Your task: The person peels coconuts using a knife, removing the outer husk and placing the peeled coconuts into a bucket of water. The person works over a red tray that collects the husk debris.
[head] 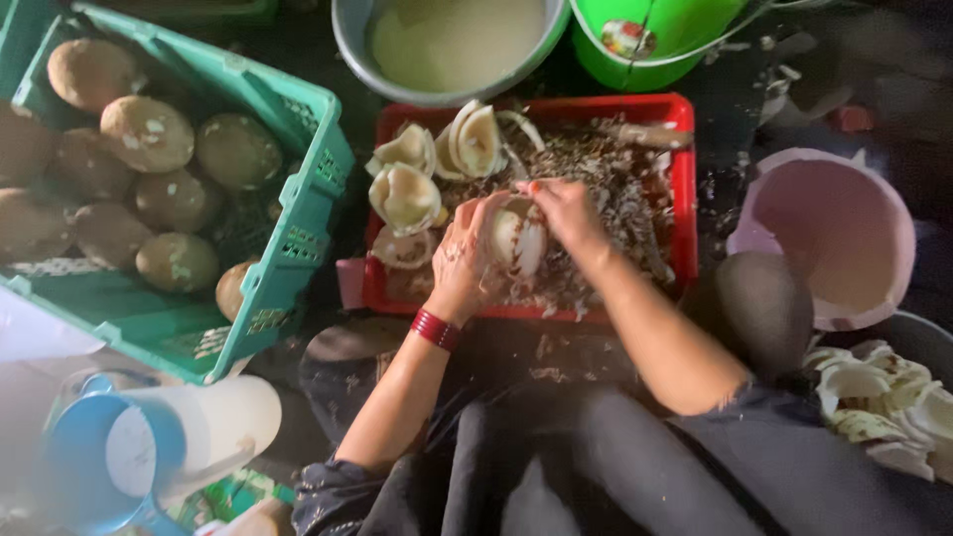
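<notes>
Glossy red plastic tray (683, 189), rough brown coconuts (149, 134), smooth white coconut flesh (519, 241).

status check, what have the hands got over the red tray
Left hand and right hand both gripping one peeled coconut piece over red tray. Shavings and white pieces under them. Nothing blocking.
</notes>
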Available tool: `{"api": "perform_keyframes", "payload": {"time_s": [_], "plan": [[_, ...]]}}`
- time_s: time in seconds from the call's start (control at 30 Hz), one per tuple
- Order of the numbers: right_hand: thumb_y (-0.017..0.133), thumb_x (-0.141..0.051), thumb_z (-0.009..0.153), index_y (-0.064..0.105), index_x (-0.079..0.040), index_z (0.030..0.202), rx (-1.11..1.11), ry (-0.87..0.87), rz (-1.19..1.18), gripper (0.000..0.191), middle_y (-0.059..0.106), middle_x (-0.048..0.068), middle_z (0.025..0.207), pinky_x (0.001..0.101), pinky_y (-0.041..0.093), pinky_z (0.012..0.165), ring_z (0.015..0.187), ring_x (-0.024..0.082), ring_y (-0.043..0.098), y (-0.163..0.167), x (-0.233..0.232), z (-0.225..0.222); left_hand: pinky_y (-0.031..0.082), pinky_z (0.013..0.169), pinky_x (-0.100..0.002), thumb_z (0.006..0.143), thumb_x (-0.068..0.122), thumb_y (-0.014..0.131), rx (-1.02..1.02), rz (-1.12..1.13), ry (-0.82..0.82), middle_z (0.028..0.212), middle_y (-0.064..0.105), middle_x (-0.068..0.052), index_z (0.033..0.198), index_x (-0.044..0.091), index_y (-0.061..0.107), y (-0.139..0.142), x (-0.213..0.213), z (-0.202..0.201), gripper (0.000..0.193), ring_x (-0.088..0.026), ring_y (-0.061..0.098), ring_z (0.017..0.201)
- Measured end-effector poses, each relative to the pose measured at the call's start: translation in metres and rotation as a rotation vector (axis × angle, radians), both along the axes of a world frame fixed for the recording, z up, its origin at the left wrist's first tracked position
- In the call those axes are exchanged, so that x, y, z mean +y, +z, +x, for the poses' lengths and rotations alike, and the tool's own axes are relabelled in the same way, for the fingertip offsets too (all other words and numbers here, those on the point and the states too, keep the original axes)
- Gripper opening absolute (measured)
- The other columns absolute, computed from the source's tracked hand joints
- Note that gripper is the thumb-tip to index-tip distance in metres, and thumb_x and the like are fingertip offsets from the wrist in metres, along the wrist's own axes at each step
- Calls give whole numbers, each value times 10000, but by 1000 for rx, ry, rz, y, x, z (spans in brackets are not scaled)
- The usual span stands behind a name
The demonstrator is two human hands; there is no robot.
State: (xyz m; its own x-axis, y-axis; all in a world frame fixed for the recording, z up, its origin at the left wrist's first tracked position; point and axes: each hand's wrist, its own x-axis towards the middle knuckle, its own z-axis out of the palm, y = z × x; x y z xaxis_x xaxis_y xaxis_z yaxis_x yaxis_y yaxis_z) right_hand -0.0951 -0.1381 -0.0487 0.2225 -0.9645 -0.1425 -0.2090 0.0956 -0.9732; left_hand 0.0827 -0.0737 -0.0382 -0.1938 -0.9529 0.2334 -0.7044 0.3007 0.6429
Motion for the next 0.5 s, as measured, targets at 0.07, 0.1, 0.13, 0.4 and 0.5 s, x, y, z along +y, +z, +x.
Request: {"api": "perform_keyframes", "payload": {"time_s": [0.07,0.1,0.13,0.4,0.5], "plan": [[538,-373,1081,779,-90,1124,405,-151,60,374,741,103,1044,446,575,721,778,307,686,4,13,3,542,995,-447,708,179,788,-43,-35,48,1399,563,-149,1495,149,466,-4,1,-2,851,-371,601,1236],[572,-345,1066,783,-95,1110,424,-172,-272,330,739,131,1097,416,571,762,861,309,688,4,21,6,552,1028,-433,778,119,728,-64,-47,71,1432,567,-139,1533,149,456,-6,0,-2,804,-356,612,1251],[584,-346,1055,781,-97,1094,467,-176,-551,321,740,123,1072,392,549,728,842,284,680,4,24,8,550,994,-442,770,152,758,-42,-12,69,1392,569,-146,1491,146,469,-6,0,-2,776,-367,609,1228],[630,-364,968,703,-108,972,-359,-199,-102,266,727,74,909,219,296,378,639,104,575,55,-35,-26,536,940,-474,668,191,795,10,-67,-17,1351,573,-159,1433,185,499,23,-1,2,820,-405,602,1184],[619,-336,998,678,-124,1066,-729,-223,-236,230,732,99,998,210,306,406,689,89,609,119,-36,-50,518,954,-495,667,208,810,20,-97,-36,1373,549,-185,1443,178,474,24,4,2,847,-431,577,1176]]}}
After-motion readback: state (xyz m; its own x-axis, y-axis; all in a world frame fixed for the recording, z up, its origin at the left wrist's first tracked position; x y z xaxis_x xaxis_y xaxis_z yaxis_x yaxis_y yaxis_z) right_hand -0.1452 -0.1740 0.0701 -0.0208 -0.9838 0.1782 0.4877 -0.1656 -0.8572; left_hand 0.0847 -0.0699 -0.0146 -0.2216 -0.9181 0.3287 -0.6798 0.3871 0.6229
